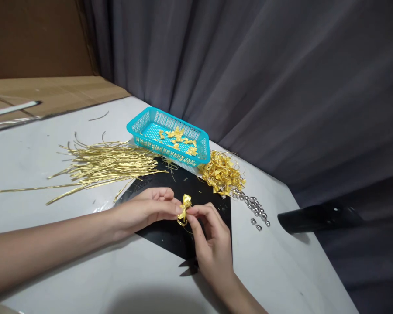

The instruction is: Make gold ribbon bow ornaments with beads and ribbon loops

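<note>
Between my two hands is a small gold ribbon bow (186, 200) with a loop of gold cord below it. My left hand (150, 207) pinches the bow from the left between thumb and fingers. From the right, the thumb and fingertips of my right hand (212, 231) close on its other side. Both hands are above a black mat (170, 242). A dark pointed tool (189, 267), perhaps scissors, shows partly beside my right hand. Its other end is hidden.
A blue plastic basket (139, 124) with several gold bows stands at the back. Left of it lies a bundle of gold cords (108, 162). To the right are a heap of gold bows (222, 174), several silver rings (255, 207) and a black cylindrical object (301, 219).
</note>
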### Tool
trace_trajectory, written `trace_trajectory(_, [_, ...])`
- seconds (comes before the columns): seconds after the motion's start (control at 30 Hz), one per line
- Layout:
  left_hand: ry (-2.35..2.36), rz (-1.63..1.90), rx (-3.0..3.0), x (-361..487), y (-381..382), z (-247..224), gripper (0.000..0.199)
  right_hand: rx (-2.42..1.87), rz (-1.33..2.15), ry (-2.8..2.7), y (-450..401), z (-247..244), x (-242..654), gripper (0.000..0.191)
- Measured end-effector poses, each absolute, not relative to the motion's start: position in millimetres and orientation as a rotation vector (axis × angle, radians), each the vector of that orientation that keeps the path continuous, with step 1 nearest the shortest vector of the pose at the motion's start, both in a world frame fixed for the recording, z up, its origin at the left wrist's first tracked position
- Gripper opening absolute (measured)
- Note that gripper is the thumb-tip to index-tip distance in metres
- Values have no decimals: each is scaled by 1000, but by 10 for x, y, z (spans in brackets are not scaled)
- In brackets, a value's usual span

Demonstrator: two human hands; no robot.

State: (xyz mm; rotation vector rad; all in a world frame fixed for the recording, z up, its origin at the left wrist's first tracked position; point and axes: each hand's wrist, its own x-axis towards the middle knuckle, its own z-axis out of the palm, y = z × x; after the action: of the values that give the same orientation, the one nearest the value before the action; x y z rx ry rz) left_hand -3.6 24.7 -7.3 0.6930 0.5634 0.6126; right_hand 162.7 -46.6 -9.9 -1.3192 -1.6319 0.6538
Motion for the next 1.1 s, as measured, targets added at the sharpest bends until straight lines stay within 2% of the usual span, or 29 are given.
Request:
trace_trajectory(0.57, [589,597,702,-28,257,-110,35,-1352,693,-1597,-468,-89,1603,11])
trace_trajectory(1.1, [618,629,770,-29,257,-147,39,-1411,1100,-1291,-416,-43,1577,13])
